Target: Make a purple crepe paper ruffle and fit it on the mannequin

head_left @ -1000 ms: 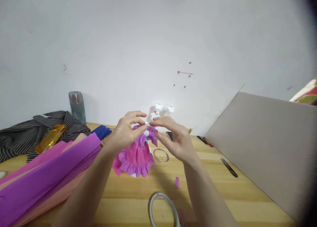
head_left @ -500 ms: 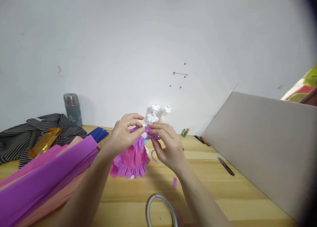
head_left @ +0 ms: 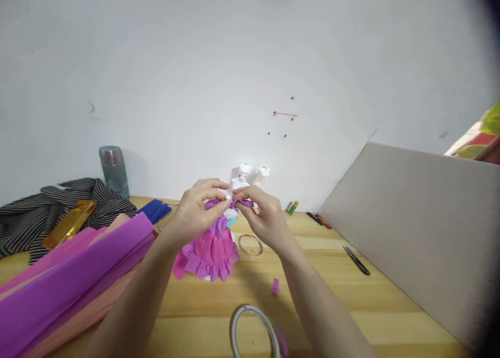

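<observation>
Nearest, bottom center: tape roll flat on table, cut off by frame; purple scrap just right of it, smaller pink-purple scrap farther in. Folded crepe paper, purple over pink and peach, at left, close along the left forearm.

Middle: ruffled paper dress on white dress form, upright, between the hands. Left hand: thumb and forefinger at the form's neck knob; can't tell if pinched tight. Right hand: thumb and fingertips clamped on purple ruffle, held off to the right of the neck.

Change: half a second ago the right fingers lay over the ruffle at the shoulder; now it's lifted away, more white chest and blue band exposed. Work seems to be on the collar fit, ruffle apparently not settled.

Behind: thin ring right of the skirt. Right: black-handled scissors, then gray board walling that side. Widest room is between right forearm and scissors; left is tight. Back: blue paper, gold packet, striped cloth, thermos; white figures just beyond the fingers, against wall, so little room forward.
</observation>
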A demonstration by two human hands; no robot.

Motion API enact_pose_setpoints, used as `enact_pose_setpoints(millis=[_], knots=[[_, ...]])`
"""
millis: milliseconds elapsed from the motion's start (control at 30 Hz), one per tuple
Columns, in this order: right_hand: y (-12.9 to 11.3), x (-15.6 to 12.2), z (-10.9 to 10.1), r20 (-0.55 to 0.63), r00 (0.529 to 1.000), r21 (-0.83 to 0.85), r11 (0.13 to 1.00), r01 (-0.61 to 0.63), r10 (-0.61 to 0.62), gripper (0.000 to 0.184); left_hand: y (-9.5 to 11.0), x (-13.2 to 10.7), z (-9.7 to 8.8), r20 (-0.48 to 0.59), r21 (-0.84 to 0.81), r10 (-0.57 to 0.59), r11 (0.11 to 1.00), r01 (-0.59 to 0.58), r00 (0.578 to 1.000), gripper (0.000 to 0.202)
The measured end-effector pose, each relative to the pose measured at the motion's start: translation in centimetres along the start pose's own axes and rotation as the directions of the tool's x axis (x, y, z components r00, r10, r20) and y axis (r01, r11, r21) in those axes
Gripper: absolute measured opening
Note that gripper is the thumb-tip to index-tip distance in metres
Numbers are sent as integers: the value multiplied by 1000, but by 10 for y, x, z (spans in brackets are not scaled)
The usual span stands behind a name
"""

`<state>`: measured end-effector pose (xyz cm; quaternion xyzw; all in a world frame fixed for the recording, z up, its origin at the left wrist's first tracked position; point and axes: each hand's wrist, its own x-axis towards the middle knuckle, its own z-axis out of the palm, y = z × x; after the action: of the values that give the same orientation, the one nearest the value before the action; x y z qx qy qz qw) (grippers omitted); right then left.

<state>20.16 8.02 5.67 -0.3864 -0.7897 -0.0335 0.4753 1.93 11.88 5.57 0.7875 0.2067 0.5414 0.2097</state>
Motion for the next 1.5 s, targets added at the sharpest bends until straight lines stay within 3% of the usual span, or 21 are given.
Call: enact_pose_setpoints(millis=[533, 667, 867, 1167, 1367, 1500], knots=[[-10, 12, 0, -25, 949, 233, 925, -301, 315, 10, -3, -1, 2, -8, 13, -44, 999, 44, 999, 12], [-10, 13, -1, -65, 946, 252, 923, -292, 317, 10, -3, -1, 3, -13, 3, -48, 999, 48, 999, 12], [-16, 8, -3, -3, 963, 205, 943, -264, 270, 7, -4, -1, 3, -40, -12, -62, 998, 61, 997, 11], [-21, -6, 4, -133, 984, 101, 989, -110, 123, 12, -3, -1, 3, -33, -18, -82, 997, 81, 996, 12], [-19, -11, 15, -264, 942, 214, 965, -154, 209, 9, -3, -1, 2, -20, -25, -104, 994, 104, 994, 12], [-13, -12, 17, -286, 900, 342, 912, -224, 328, 5, -2, -1, 2, -6, -32, -95, 995, 95, 995, 12]])
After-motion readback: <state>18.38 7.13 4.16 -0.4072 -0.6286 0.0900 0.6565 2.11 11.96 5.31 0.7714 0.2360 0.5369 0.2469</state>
